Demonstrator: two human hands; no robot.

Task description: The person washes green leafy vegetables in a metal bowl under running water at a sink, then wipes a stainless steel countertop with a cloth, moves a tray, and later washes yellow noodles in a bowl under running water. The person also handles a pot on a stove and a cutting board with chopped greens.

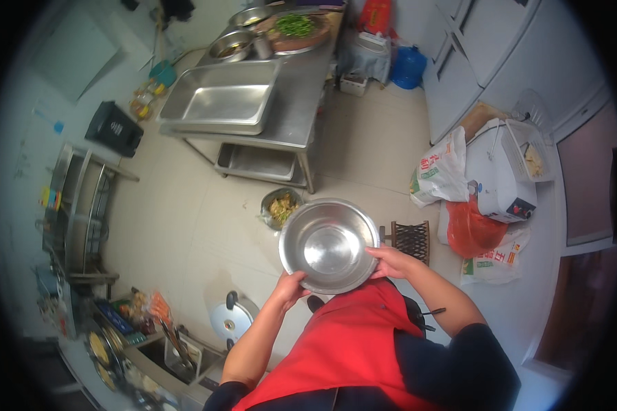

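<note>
Both hands hold an empty stainless steel basin (330, 246) in front of the red apron. My left hand (290, 288) grips the near left part of its rim, with the thumb over the edge. On the right, my right hand (389, 260) has hold of the rim, its thumb on top and its fingers below. Just past the basin, on the floor, is a bowl of food scraps (283, 208) with a plastic liner. A small folding stool (410, 241) with a woven seat stands right of the basin.
Ahead is a steel table (301, 97) bearing a deep steel tray (223, 97), bowls and a round chopping board (316, 36) with chopped greens. Sacks (438, 169) and a white appliance (498, 174) stand at right. A lidded pot (231, 322) and a sink (154, 354) are at lower left.
</note>
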